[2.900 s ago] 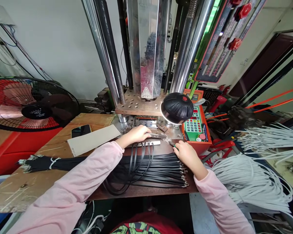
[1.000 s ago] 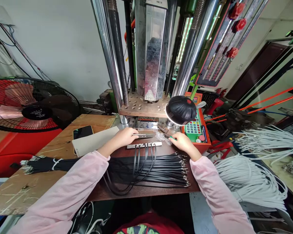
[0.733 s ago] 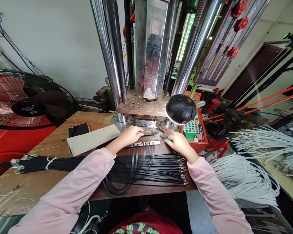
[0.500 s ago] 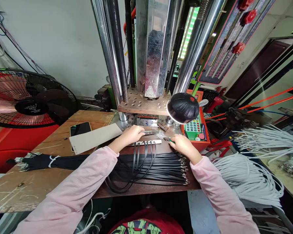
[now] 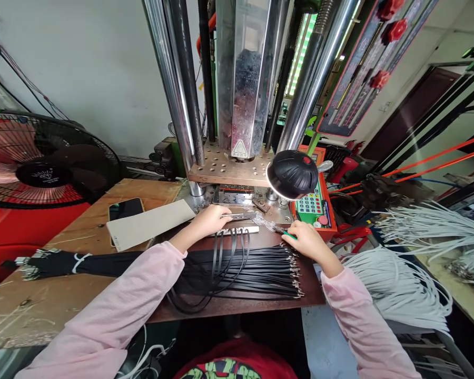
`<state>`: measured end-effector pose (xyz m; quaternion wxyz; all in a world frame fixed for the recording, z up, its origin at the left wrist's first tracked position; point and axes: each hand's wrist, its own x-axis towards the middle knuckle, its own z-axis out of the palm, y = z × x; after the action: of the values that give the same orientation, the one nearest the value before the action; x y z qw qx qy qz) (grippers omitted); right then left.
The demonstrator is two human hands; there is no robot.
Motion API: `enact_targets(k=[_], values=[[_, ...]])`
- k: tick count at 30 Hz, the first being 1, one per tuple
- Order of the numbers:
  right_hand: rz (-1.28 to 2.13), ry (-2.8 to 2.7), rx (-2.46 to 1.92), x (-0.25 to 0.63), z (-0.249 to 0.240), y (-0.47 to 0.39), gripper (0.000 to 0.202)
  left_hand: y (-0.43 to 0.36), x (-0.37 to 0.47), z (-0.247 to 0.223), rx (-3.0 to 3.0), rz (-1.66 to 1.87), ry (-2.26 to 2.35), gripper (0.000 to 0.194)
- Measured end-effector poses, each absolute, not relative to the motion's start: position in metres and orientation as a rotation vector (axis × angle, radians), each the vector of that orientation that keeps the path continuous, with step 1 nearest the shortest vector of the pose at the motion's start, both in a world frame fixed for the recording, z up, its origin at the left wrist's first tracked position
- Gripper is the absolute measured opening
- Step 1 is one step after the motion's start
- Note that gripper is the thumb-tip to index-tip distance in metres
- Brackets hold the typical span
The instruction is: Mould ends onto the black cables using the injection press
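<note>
The left grip (image 5: 211,220) pinches a flat metal bar (image 5: 242,216); the right grip (image 5: 306,238) holds a green-handled tool (image 5: 289,235), its tip beside clear scraps (image 5: 264,221). Room is narrow (press (image 5: 226,172) just beyond, black straps (image 5: 245,271) just nearer, almost reaching the worktop's (image 5: 311,284) front edge). A fan (image 5: 43,171) stands left, before a pale wall (image 5: 110,79).

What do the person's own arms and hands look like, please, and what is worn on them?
The left sleeve and right sleeve are plain pale pink, long, loose and creased, ending short of the wrists. The left hand and right hand are bare: no glove, watch or bracelet is visible.
</note>
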<state>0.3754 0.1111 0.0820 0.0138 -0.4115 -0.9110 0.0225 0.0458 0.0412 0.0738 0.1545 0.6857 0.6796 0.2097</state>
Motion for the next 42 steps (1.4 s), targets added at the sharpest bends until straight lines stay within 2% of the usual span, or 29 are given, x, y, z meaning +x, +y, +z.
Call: enact_targets(k=[10,18,32,35,39,42], values=[[-0.042,-2.837,-1.507,0.361,0.083,0.120,0.033,0.037,0.029,0.087,1.997,0.536,1.843,0.030],[0.012,-2.739,-1.236,0.346,0.091,0.118,0.033,0.037,0.019,0.075,1.814,0.829,1.974,0.033],[0.238,-2.434,-1.223,0.244,0.094,0.157,0.047,0.011,-0.018,0.059,1.445,1.048,2.120,0.029],[0.579,-2.278,-1.167,0.231,0.093,0.166,0.046,-0.002,-0.021,0.065,1.397,1.079,2.103,0.026],[1.469,-1.713,-1.206,0.221,0.098,0.174,0.041,-0.019,-0.026,0.071,1.364,1.183,2.092,0.020],[1.810,-1.465,-1.147,0.216,0.103,0.175,0.039,-0.025,-0.029,0.069,1.341,1.256,2.086,0.018]])
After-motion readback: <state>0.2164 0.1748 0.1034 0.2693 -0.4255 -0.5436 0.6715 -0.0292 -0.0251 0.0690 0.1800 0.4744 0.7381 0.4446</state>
